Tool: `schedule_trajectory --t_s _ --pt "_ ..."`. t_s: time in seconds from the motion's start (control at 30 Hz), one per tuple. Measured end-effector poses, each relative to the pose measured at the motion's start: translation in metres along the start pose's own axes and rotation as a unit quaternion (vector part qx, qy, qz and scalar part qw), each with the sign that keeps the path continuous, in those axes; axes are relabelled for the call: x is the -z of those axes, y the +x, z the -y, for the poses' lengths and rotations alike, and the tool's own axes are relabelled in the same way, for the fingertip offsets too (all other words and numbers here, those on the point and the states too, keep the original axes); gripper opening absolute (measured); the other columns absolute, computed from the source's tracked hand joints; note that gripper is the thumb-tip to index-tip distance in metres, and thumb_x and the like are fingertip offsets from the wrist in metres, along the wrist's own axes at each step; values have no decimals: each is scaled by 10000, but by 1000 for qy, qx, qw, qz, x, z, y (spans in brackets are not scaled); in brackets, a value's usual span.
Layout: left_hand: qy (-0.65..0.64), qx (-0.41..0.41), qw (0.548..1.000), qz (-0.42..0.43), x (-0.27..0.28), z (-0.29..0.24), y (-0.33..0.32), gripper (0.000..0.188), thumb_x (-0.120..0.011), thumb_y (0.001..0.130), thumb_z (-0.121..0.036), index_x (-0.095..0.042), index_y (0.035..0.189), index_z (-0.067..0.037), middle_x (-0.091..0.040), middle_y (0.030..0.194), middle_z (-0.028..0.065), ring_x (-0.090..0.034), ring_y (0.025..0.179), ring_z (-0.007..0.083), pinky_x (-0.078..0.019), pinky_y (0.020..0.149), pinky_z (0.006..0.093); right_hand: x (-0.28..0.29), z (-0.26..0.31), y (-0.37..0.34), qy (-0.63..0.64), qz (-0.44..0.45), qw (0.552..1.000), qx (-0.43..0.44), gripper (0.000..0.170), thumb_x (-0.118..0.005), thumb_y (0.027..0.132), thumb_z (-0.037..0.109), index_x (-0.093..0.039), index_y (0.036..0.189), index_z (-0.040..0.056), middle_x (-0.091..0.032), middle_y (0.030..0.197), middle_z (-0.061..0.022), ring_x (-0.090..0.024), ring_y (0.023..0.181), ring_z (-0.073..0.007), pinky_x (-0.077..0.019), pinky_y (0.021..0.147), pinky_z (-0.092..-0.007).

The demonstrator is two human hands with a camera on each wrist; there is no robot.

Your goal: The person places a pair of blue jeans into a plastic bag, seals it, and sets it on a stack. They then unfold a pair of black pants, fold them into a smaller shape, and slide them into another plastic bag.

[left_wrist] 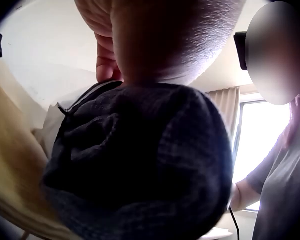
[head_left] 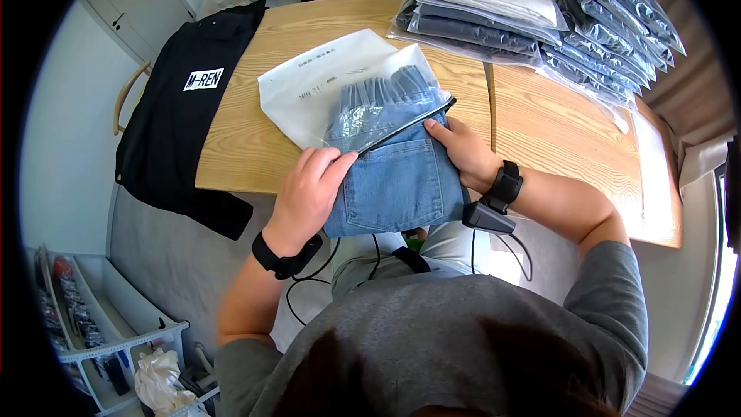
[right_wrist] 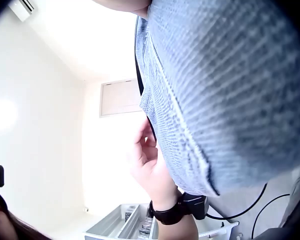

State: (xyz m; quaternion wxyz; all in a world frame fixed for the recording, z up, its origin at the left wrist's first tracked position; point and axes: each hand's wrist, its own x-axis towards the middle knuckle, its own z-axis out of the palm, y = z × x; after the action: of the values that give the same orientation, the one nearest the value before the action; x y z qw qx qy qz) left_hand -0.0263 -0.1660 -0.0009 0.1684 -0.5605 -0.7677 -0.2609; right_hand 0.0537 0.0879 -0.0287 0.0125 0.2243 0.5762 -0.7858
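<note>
Folded blue jeans (head_left: 395,189) lie partly inside a frosted plastic zip bag (head_left: 297,96), waistband end in, back pocket end sticking out toward the person. The bag's dark-edged mouth (head_left: 401,130) runs slantwise across the denim. At the mouth's left corner, my left hand (head_left: 302,191) pinches the edge between thumb and fingers. My right hand (head_left: 469,153) grips the jeans' right side, thumb on top near the mouth's other end, fingers underneath hidden. The left wrist view shows the jeans' rounded fold (left_wrist: 140,155) in shadow; in the right wrist view the denim (right_wrist: 230,100) fills much of the picture.
The bag rests on a wooden table (head_left: 255,139). Stacks of bagged garments (head_left: 478,19) and bagged jeans (head_left: 610,38) stand at the back right. Black trousers (head_left: 181,123) with a white label hang over a chair at the left. A divided grey bin (head_left: 116,324) stands lower left.
</note>
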Motion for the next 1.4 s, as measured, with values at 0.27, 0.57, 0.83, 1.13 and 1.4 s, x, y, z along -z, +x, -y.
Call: schedule_trajectory --t_s 0.27,0.57,0.83,1.13,1.4 --pt "-26 71 997 -18 -28 22 -18 414 -554 703 120 -635 1079 -34 -545 959 104 -533 853 276 -456 760 358 7 -25 8 13 -25 999 22 389 -508 972 224 -438 1249 -40 -580 1121 -137 -573 976 -169 -484 862 -311" --pt "-73 7 997 -8 -20 16 1 235 -586 723 43 -702 908 -42 -573 867 63 -544 833 229 -479 741 327 -4 3 8 -38 71 997 -4 370 -507 973 230 -476 1213 -50 -613 1076 -116 -604 929 -164 -506 838 -301" --pt "-89 81 993 13 -12 1 -36 410 -710 747 -188 -641 1136 -78 -516 1244 157 -487 1116 337 -404 958 423 21 -13 18 47 71 996 -21 442 -489 974 246 -431 1309 -36 -562 1209 -148 -561 1059 -181 -452 920 -305" --pt "-118 116 984 71 -42 -5 -65 768 -784 647 -415 -519 1302 -113 -296 1465 195 -287 1339 389 -232 1081 518 39 39 -77 -108 -38 965 236 280 -490 930 97 -518 1191 3 -558 1210 -100 -558 1069 -178 -416 916 -294" --pt "-109 120 985 58 -46 -10 -64 752 -775 627 -344 -518 1281 -79 -303 1460 201 -291 1334 389 -221 1085 509 47 11 -84 -264 -79 924 264 222 -562 916 97 -567 1110 -11 -632 1044 -72 -594 951 -147 -449 855 -260"
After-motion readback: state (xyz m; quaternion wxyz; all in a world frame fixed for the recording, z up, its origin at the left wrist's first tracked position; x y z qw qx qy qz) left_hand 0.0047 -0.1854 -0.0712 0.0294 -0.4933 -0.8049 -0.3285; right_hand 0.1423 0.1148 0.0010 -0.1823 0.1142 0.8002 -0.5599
